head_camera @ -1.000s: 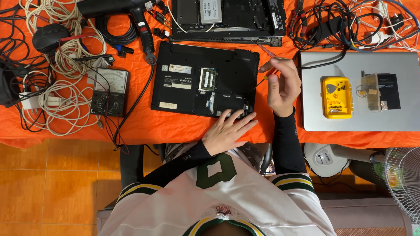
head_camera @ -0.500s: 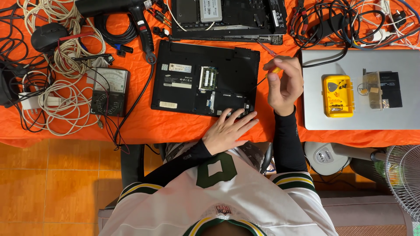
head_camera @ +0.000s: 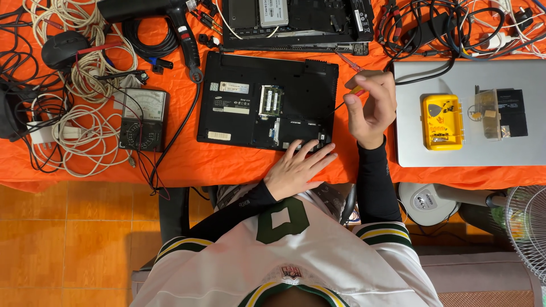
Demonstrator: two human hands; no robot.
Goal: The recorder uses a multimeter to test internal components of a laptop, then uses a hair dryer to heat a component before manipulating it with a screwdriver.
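Two hands share the work: my left hand [head_camera: 297, 169] lies spread, steadying the black laptop [head_camera: 267, 101]; my right hand [head_camera: 371, 105] pinches a screwdriver [head_camera: 348, 96] at its right edge.

You have three laptops: one black, upturned [head_camera: 267, 102], one opened at the far edge [head_camera: 296, 23], one silver at right [head_camera: 466, 113]. One multimeter [head_camera: 143, 119], one yellow case [head_camera: 442, 121], one mouse [head_camera: 63, 50], one fan [head_camera: 526, 224].
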